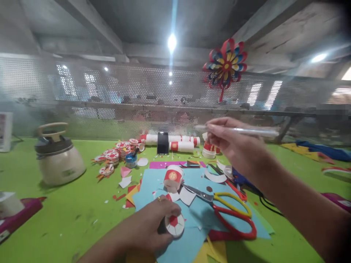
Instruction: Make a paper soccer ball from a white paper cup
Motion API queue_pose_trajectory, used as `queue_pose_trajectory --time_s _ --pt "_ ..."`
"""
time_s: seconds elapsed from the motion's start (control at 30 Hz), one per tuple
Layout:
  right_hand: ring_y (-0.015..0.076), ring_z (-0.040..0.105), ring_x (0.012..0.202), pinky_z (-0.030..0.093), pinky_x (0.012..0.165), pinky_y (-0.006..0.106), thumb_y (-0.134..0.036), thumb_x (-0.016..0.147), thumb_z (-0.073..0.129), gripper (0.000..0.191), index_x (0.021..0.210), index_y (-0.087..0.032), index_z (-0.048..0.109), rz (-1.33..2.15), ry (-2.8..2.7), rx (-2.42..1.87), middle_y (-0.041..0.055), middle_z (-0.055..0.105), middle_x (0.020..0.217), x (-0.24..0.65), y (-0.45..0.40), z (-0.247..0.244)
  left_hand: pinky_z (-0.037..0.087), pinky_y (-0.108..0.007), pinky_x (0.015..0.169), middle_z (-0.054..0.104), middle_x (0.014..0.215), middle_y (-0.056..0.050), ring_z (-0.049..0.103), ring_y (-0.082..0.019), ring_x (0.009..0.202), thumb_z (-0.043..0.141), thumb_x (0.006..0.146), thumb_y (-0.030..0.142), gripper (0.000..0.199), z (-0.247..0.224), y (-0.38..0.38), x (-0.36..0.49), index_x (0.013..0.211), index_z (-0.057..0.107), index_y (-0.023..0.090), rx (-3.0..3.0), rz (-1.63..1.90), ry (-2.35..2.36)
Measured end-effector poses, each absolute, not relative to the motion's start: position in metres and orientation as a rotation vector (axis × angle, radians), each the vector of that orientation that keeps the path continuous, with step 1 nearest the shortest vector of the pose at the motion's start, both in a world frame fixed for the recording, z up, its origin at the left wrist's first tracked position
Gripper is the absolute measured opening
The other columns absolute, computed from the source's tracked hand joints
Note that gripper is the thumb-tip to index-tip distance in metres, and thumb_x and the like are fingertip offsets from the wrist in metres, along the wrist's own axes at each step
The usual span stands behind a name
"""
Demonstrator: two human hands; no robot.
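My left hand (149, 223), low in the middle of the head view, grips a small round white piece (175, 227) by its edge. Its face carries a red centre shape and dark lines running out to the rim. Raised on the right, my right hand (236, 144) pinches a slim whitish pen (255, 131), held nearly level and away from the white piece. Light blue paper (153, 179) lies beneath my left hand. Just beyond the fingers is a red-and-white paper cup (173, 178). Scissors (233, 215) with red and yellow handles rest on the paper, blades towards the cup.
Paper scraps (126, 182) litter the green table (74, 226). A blue-lidded jar (131, 160) and stacked patterned discs (111, 155) stand left of centre. Farther left is a large kettle-like jug (59, 160). White-and-red rolls (182, 147) lie behind, near a mesh screen (126, 86).
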State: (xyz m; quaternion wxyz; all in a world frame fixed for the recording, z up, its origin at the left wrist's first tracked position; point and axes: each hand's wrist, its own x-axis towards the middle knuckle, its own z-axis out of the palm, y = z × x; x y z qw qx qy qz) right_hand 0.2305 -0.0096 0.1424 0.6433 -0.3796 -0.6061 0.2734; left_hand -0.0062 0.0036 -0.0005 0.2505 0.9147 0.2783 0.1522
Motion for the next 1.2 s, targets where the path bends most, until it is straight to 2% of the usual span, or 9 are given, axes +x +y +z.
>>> queue_pose_trajectory --time_s 0.1,0.2,0.27,0.37,0.5,0.67,0.9,1.03,1.2 --pt "0.0175 0.063 0.074 0.048 0.065 0.031 -0.030 0.082 0.073 0.014 0.093 -0.021 0.071 0.493 -1.504 -0.972 0.0029 0.069 0.082 0.236 -0.014 0.127 0.052 -0.041 0.089 0.066 0.109 -0.006 0.060 -0.026 0.098 0.064 0.072 0.022 0.042 -0.003 0.006 -0.006 0.113 0.057 0.026 2.490 0.403 0.739" --pt "0.0203 0.065 0.072 0.050 0.063 0.034 -0.029 0.087 0.066 0.013 0.097 -0.020 0.070 0.212 -1.742 -1.130 0.0057 0.072 0.083 0.240 -0.022 0.070 0.051 -0.044 0.095 0.065 0.117 -0.009 0.061 -0.027 0.104 0.065 0.075 0.025 0.045 -0.003 0.007 -0.006 0.119 0.056 0.022 2.435 0.403 0.758" --pt "0.0237 0.067 0.086 0.053 0.079 0.040 -0.023 0.089 0.061 0.013 0.098 -0.022 0.070 0.038 -1.818 -1.092 0.0081 0.073 0.091 0.242 -0.025 0.034 0.049 -0.046 0.099 0.062 0.127 -0.012 0.060 -0.029 0.111 0.069 0.076 0.029 0.054 -0.003 0.006 -0.006 0.127 0.053 0.020 2.379 0.428 0.787" --pt "0.0254 0.069 0.094 0.053 0.086 0.042 -0.022 0.091 0.057 0.019 0.105 -0.022 0.070 0.075 -1.849 -1.129 0.0104 0.075 0.100 0.245 -0.022 0.008 0.047 -0.049 0.102 0.060 0.131 -0.013 0.058 -0.031 0.117 0.072 0.078 0.033 0.058 -0.002 0.006 -0.006 0.130 0.052 0.020 2.381 0.398 0.811" --pt "0.0243 0.071 0.096 0.054 0.090 0.041 -0.031 0.096 0.054 0.020 0.107 -0.024 0.069 0.168 -1.799 -1.209 0.0089 0.076 0.105 0.246 -0.012 0.004 0.046 -0.049 0.103 0.059 0.134 -0.014 0.056 -0.031 0.121 0.069 0.082 0.031 0.059 -0.002 0.008 -0.005 0.135 0.048 0.021 2.425 0.397 0.813" --pt "0.0171 0.069 0.064 0.058 0.066 0.033 -0.040 0.100 0.050 0.027 0.112 -0.022 0.067 0.319 -1.681 -1.294 0.0015 0.074 0.077 0.247 -0.016 -0.007 0.046 -0.047 0.103 0.059 0.135 -0.011 0.056 -0.030 0.122 0.068 0.083 0.030 0.065 -0.004 0.009 -0.006 0.142 0.042 0.024 2.405 0.372 0.822" --pt "0.0221 0.069 0.090 0.052 0.087 0.040 -0.027 0.094 0.059 0.020 0.112 -0.022 0.066 0.166 -1.701 -1.332 0.0067 0.074 0.100 0.254 -0.022 -0.012 0.046 -0.050 0.099 0.058 0.133 -0.012 0.054 -0.032 0.121 0.075 0.081 0.036 0.067 -0.003 0.011 -0.006 0.140 0.043 0.026 2.346 0.355 0.893" --pt "0.0236 0.067 0.091 0.053 0.084 0.041 -0.020 0.091 0.059 0.029 0.119 -0.024 0.063 0.103 -1.788 -1.347 0.0071 0.072 0.101 0.256 -0.016 -0.015 0.046 -0.050 0.098 0.057 0.134 -0.012 0.053 -0.034 0.123 0.078 0.078 0.037 0.071 -0.002 0.012 -0.007 0.139 0.043 0.027 2.341 0.320 0.922" --pt "0.0266 0.065 0.098 0.051 0.088 0.045 -0.014 0.086 0.056 0.031 0.114 -0.023 0.066 0.020 -1.815 -1.510 0.0096 0.070 0.106 0.273 -0.005 -0.012 0.047 -0.047 0.097 0.058 0.132 -0.012 0.056 -0.032 0.119 0.075 0.081 0.038 0.067 -0.004 0.012 -0.009 0.138 0.044 0.025 2.332 0.305 0.902"
